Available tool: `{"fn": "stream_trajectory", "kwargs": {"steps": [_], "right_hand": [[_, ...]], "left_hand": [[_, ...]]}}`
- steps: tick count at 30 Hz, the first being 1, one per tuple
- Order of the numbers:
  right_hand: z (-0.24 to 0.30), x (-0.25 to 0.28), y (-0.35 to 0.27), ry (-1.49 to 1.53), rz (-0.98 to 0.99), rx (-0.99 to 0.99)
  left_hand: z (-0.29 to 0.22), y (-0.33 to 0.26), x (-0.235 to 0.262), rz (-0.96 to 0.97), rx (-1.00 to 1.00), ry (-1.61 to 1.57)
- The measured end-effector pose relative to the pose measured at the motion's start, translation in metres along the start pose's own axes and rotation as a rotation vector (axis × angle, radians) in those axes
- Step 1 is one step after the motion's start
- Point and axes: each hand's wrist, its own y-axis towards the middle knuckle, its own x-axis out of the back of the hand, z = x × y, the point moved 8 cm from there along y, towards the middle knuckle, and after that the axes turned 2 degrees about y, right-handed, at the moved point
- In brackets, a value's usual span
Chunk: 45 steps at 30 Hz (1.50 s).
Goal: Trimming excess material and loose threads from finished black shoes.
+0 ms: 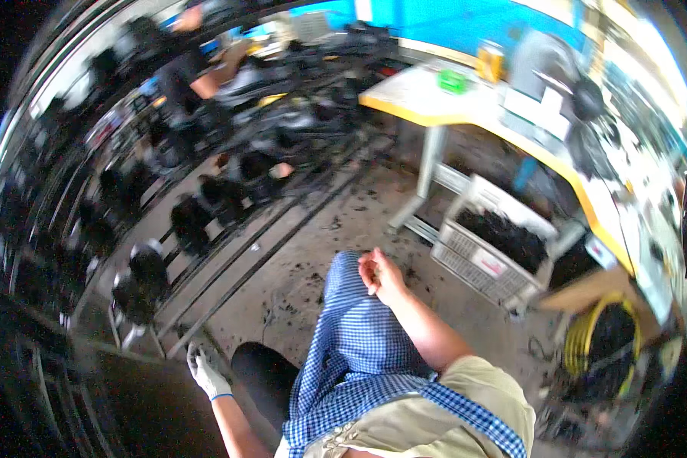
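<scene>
My right hand [381, 275] is bare and hangs in front of my blue-and-white checked apron [353, 347], fingers curled loosely with nothing visible in them. My left hand [204, 371] wears a white glove and is lowered at my left side above the dirty concrete floor [305, 252]; its fingers are spread and hold nothing. Neither hand touches any object.
A conveyor line with several black parts [191, 221] runs diagonally on the left. Another person [195, 72] works at the far end. A yellow-edged white workbench [435, 99] stands on the right, with a white wire basket of dark parts [496, 244] under it and a cardboard box with a yellow hose [603, 320] nearby.
</scene>
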Motion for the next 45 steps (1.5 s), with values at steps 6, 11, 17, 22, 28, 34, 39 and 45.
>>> {"fn": "stream_trajectory", "kwargs": {"steps": [6,11,17,22,28,34,39,45], "right_hand": [[-0.003,0.03,-0.033,-0.065,-0.172,0.016],[-0.04,0.002,-0.027,-0.309,-0.072,-0.001],[-0.049,-0.018,-0.018,-0.506,0.076,0.03],[-0.024,-0.006,-0.007,-0.507,-0.069,0.131],[0.007,0.041,-0.027,-0.508,-0.314,0.289],[0.018,0.064,-0.063,-0.42,-0.505,0.463],[0.007,0.054,-0.049,-0.454,-0.536,0.431],[-0.017,-0.002,-0.008,-0.193,-0.191,0.009]], "left_hand": [[0.007,-0.029,-0.149,0.457,0.02,0.076],[0.023,-0.029,-0.201,0.537,0.028,0.12],[0.074,-0.04,-0.24,0.572,0.329,0.213],[0.136,0.013,-0.249,0.67,0.549,0.092],[0.178,0.046,-0.283,0.898,0.6,-0.043],[0.144,-0.014,-0.328,1.087,0.434,0.034],[0.141,-0.018,-0.306,0.938,0.579,0.222],[0.157,0.02,-0.265,0.833,0.726,0.085]]}}
